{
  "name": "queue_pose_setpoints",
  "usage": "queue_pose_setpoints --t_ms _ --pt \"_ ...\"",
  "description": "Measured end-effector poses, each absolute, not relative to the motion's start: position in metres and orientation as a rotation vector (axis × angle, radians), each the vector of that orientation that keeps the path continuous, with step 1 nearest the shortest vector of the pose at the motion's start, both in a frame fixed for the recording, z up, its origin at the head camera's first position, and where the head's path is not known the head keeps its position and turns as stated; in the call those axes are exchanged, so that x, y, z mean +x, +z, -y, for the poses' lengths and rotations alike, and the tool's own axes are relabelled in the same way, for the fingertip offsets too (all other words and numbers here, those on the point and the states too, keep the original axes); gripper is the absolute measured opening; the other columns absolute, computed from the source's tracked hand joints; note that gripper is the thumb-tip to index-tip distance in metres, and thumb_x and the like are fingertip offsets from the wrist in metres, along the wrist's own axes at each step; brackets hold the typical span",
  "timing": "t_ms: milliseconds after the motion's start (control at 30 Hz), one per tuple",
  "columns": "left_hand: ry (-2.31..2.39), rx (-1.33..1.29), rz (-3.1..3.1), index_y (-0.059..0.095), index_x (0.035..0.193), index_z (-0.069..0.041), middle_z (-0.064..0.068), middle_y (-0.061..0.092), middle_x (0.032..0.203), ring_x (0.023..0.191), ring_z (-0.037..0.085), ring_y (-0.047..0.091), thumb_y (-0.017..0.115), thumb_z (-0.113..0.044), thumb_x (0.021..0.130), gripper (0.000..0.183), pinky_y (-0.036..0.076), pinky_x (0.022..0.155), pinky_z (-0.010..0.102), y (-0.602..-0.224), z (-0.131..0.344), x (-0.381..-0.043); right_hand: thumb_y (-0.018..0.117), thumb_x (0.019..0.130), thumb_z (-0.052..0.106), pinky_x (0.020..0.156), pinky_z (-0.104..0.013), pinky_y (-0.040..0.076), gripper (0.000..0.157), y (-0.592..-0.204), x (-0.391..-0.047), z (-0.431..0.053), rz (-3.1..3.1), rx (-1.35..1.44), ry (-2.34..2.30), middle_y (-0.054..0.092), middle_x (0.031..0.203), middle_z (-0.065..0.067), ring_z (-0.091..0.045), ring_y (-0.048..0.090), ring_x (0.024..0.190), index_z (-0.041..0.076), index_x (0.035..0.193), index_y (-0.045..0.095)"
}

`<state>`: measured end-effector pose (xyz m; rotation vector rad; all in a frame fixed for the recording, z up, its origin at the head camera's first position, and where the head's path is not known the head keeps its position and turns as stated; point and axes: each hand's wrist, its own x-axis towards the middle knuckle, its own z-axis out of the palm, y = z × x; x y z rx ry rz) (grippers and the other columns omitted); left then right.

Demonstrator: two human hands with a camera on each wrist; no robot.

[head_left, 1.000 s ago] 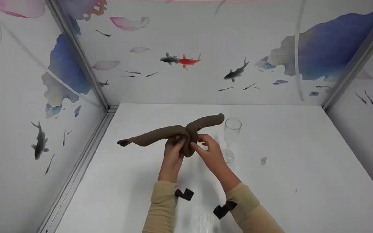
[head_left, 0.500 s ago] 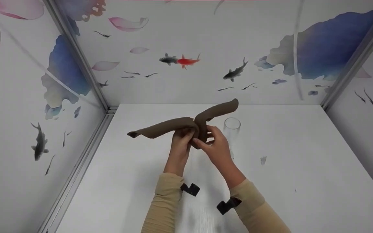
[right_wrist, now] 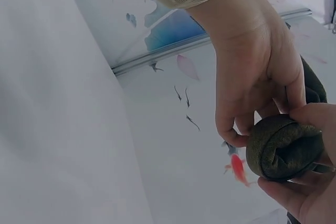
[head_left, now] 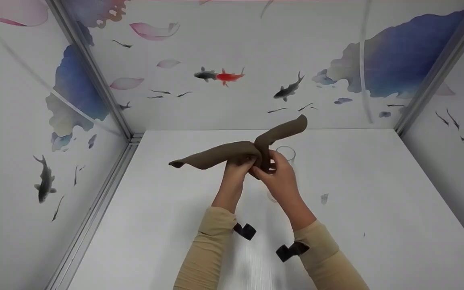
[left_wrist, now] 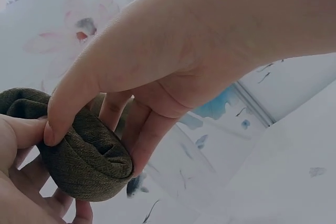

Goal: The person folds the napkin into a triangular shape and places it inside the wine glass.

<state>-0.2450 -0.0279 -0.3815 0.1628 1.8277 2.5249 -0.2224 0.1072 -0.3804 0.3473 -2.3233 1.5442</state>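
A rolled brown cloth (head_left: 220, 154) hangs above the table, doubled into a loop at its middle, with one long arm to the left and a shorter one slanting up to the right. My left hand (head_left: 234, 179) grips the folded middle, its fingers partly hidden under the roll. From the other side my right hand (head_left: 282, 179) pinches the fold between thumb and fingers. In the left wrist view, the rounded loop of cloth (left_wrist: 86, 163) sits between both hands' fingers. The right wrist view shows its curled, layered inside (right_wrist: 286, 150).
A clear stemmed glass (head_left: 285, 153) stands on the white table (head_left: 357, 169) behind my right hand, mostly covered by it. A grey smudge (head_left: 324, 198) marks the tabletop to the right. White walls printed with fish (head_left: 230, 77) and petals close in the table at the back and sides.
Both hands have carried the rolled cloth to the right and farther up in the head view. The grip looks the same, and the glass is now largely covered by my right hand.
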Motion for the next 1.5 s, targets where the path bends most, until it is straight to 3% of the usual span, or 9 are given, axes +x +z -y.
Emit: queue_pose_setpoints --t_ms 333,567,867,1033,1200,1500 --pt "2.454 0.121 -1.953 0.067 0.107 -0.003 0.007 0.066 0.102 0.089 0.02 0.066 0.071 -0.007 0.089 0.019 0.052 0.079 0.034 -0.361 0.008 -0.255 0.08 0.082 0.011 0.079 -0.031 0.055 0.037 -0.374 -0.229 -0.119 2.117 0.334 1.402 0.065 0.102 -0.009 -0.019 0.066 0.093 0.002 0.115 0.066" --pt "2.455 0.081 -2.034 0.067 0.097 0.001 0.005 0.064 0.092 0.085 0.015 0.061 0.073 -0.002 0.084 0.015 0.049 0.089 0.031 -0.348 -0.008 -0.258 0.08 0.082 0.011 0.078 -0.033 0.055 0.024 -0.367 -0.236 -0.131 2.083 0.239 1.309 0.07 0.093 -0.006 -0.016 0.066 0.088 0.004 0.103 0.072" --pt "2.412 0.075 -2.148 0.065 0.104 0.003 0.006 0.064 0.099 0.097 0.016 0.06 0.075 -0.002 0.083 0.023 0.048 0.092 0.029 -0.34 -0.022 -0.267 0.08 0.081 0.006 0.079 -0.029 0.054 0.016 -0.355 -0.246 -0.151 2.059 0.266 1.249 0.071 0.089 -0.008 -0.018 0.067 0.087 0.002 0.096 0.075" --pt "2.376 0.15 -2.255 0.064 0.103 0.004 0.008 0.063 0.095 0.091 0.017 0.061 0.076 0.0 0.082 0.024 0.051 0.085 0.027 -0.341 -0.029 -0.271 0.081 0.079 0.004 0.077 -0.024 0.054 0.012 -0.354 -0.249 -0.158 2.033 0.28 1.241 0.068 0.087 -0.008 -0.019 0.066 0.085 0.001 0.089 0.076" --pt "2.288 0.202 -2.419 0.065 0.1 0.004 0.008 0.063 0.093 0.084 0.016 0.062 0.077 0.0 0.08 0.024 0.052 0.075 0.025 -0.344 -0.033 -0.278 0.082 0.078 0.003 0.075 -0.029 0.055 0.009 -0.357 -0.253 -0.164 2.038 0.259 1.216 0.068 0.083 -0.008 -0.019 0.065 0.083 0.001 0.085 0.076" --pt "2.18 0.145 -2.517 0.066 0.106 0.0 0.007 0.066 0.097 0.086 0.018 0.065 0.076 -0.004 0.081 0.028 0.053 0.073 0.024 -0.35 -0.034 -0.285 0.083 0.078 0.009 0.071 -0.033 0.055 0.012 -0.366 -0.261 -0.167 2.081 0.233 1.088 0.066 0.083 -0.012 -0.023 0.066 0.08 0.0 0.084 0.077"
